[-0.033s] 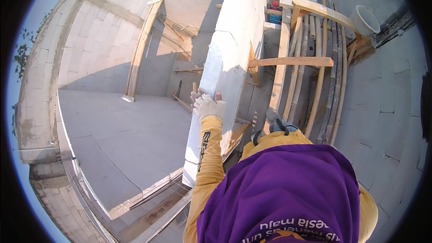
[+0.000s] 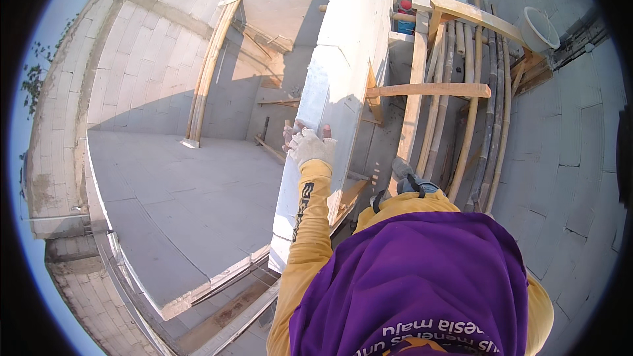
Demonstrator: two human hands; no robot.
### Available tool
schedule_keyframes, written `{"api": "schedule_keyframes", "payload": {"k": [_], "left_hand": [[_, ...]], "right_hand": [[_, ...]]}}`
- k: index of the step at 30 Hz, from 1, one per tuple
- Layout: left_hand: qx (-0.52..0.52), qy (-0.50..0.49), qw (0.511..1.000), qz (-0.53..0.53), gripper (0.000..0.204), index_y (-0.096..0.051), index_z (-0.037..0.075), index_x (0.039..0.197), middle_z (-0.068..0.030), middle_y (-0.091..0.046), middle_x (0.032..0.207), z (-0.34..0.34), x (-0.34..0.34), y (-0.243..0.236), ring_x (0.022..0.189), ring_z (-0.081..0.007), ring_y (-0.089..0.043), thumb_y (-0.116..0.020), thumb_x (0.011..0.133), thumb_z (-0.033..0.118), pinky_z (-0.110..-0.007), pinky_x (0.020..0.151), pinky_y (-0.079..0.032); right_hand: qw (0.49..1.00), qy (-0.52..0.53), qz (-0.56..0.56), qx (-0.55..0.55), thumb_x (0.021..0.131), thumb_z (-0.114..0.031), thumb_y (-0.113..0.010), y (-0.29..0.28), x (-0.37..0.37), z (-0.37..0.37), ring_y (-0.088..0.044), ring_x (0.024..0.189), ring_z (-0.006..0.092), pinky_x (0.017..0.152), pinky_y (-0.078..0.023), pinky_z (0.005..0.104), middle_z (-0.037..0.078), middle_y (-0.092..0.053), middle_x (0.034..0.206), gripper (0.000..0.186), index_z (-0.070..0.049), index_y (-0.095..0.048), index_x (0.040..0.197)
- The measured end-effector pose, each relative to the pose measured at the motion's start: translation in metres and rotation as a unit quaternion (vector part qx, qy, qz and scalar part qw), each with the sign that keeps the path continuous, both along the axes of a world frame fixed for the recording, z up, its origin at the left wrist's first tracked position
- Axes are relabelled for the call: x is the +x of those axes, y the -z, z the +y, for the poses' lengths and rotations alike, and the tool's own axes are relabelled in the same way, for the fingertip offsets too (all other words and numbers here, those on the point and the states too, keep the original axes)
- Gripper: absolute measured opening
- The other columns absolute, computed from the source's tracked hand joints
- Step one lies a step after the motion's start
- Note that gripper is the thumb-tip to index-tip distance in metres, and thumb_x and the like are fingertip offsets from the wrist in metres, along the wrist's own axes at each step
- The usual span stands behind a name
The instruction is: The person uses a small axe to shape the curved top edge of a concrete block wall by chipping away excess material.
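Head view. Edges: white block wall (image 2: 353,33) runs top to bottom thru ctr of view, lower end near the L sleeve (image 2: 308,217). L side of wall: open space over the grey jointed panel (image 2: 191,204), which has a pale rim. R side: clearance is ltd; wooden beam (image 2: 432,90) juts out from approx. the wall's R side, crossing above bamboo poles (image 2: 471,86) laid lengthwise.

Surface/room: wall is part sunlit, part shaded, w/ a bluish strip nr the hand. Timber frame (image 2: 476,20) stands upper R, w/ white bucket (image 2: 539,28) at its far end. Paired upright poles (image 2: 210,69) stand beyond the panel. Grey block wall surface (image 2: 567,158) fills far R.

Pose: L forearm extends fwd from lower ctr, purple garment (image 2: 409,277) to its R. L hand (image 2: 313,147), in pale glove w/ bare fingertips, rests on the wall, back of hand up. Fingers spread: thumb apart on R, others twd the wall's L edge; exact fingertip contact can't be told.
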State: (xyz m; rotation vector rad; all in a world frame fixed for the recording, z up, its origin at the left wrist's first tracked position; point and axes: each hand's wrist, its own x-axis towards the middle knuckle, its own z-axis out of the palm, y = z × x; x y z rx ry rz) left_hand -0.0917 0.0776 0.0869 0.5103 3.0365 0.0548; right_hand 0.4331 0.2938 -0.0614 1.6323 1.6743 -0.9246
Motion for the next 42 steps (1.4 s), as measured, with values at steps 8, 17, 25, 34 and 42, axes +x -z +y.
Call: {"api": "schedule_keyframes", "payload": {"k": [8, 17, 25, 34, 42], "left_hand": [[0.048, 0.392, 0.916, -0.069, 0.089, -0.024, 0.000, 0.162, -0.0214, -0.018, 0.171, 0.134, 0.030, -0.013, 0.159, -0.0335, -0.016, -0.054, 0.099, 0.054, -0.049, 0.129, -0.015], [0.025, -0.038, 0.998, -0.036, 0.076, -0.056, -0.005, 0.139, -0.0289, -0.055, 0.144, 0.145, -0.058, -0.031, 0.137, -0.0435, -0.050, -0.056, 0.096, 0.058, -0.052, 0.116, -0.037], [0.065, 0.535, 0.778, -0.322, 0.070, -0.045, 0.003, 0.154, -0.0222, -0.043, 0.159, 0.228, 0.074, 0.007, 0.146, -0.0368, -0.043, -0.055, 0.101, 0.048, -0.047, 0.122, -0.033], [-0.035, 0.184, 0.849, -0.493, 0.075, -0.049, 0.002, 0.151, -0.0266, -0.050, 0.152, 0.041, 0.078, 0.178, 0.142, -0.0407, -0.048, -0.056, 0.097, 0.054, -0.045, 0.119, -0.037], [-0.206, 0.064, 0.862, -0.458, 0.051, -0.068, 0.003, 0.130, -0.0213, -0.064, 0.138, -0.184, 0.135, 0.286, 0.130, -0.0365, -0.061, -0.047, 0.104, 0.041, -0.046, 0.113, -0.046]], "right_hand": [[0.995, -0.092, 0.029, -0.012, 0.086, -0.019, -0.063, 0.026, -0.047, 0.041, -0.066, 0.117, 0.0447, 0.099, -0.053, 0.0471, 0.035, -0.068, 0.118, 0.046, 0.009, -0.063, 0.123], [0.998, -0.048, 0.030, -0.008, 0.088, -0.018, -0.064, 0.030, -0.069, 0.084, -0.072, 0.099, 0.0411, 0.085, -0.057, 0.0472, 0.029, -0.072, 0.103, 0.037, 0.006, -0.064, 0.117], [0.999, -0.008, -0.019, -0.043, 0.089, -0.023, -0.064, 0.012, -0.058, 0.102, -0.075, 0.090, 0.0382, 0.078, -0.059, 0.0462, 0.027, -0.072, 0.100, 0.047, 0.005, -0.061, 0.127], [0.998, -0.041, -0.012, -0.040, 0.088, -0.026, -0.066, 0.041, -0.074, 0.120, -0.073, 0.106, 0.0376, 0.090, -0.057, 0.0440, 0.028, -0.073, 0.109, 0.050, 0.006, -0.063, 0.126], [0.993, -0.112, 0.028, -0.020, 0.087, -0.026, -0.066, 0.032, -0.142, 0.164, -0.072, 0.107, 0.0390, 0.090, -0.057, 0.0441, 0.027, -0.074, 0.107, 0.048, 0.006, -0.064, 0.124]]}}
